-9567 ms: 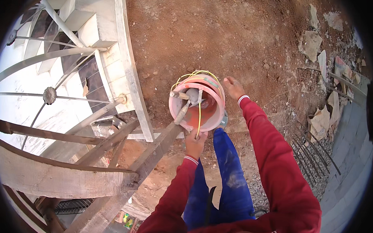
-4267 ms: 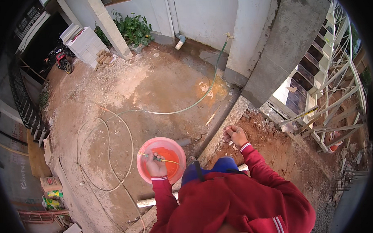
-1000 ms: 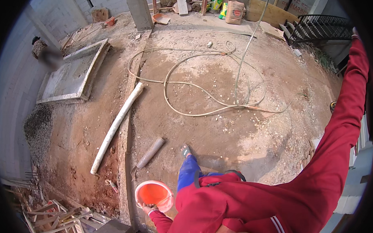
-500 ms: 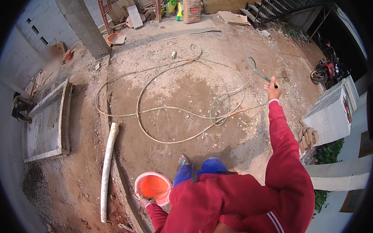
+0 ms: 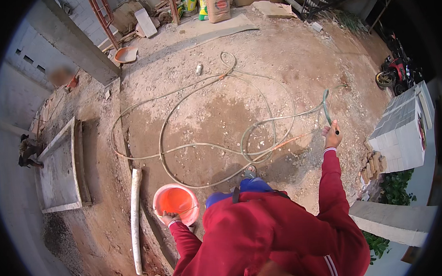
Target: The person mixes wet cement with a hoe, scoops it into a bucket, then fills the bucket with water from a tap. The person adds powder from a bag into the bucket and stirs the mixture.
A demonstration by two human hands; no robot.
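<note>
Head view | left hand (image 5: 169,218) gripping orange bucket (image 5: 175,203) rim | right hand (image 5: 332,136) clasping green hose (image 5: 325,105)

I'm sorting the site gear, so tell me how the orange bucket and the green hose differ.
The orange bucket is a squat open tub; the green hose is long, thin and looped across the dirt. The bucket hangs at the left hand; the hose mostly lies on the ground, one end lifted by the right hand. Each is in one hand.
</note>
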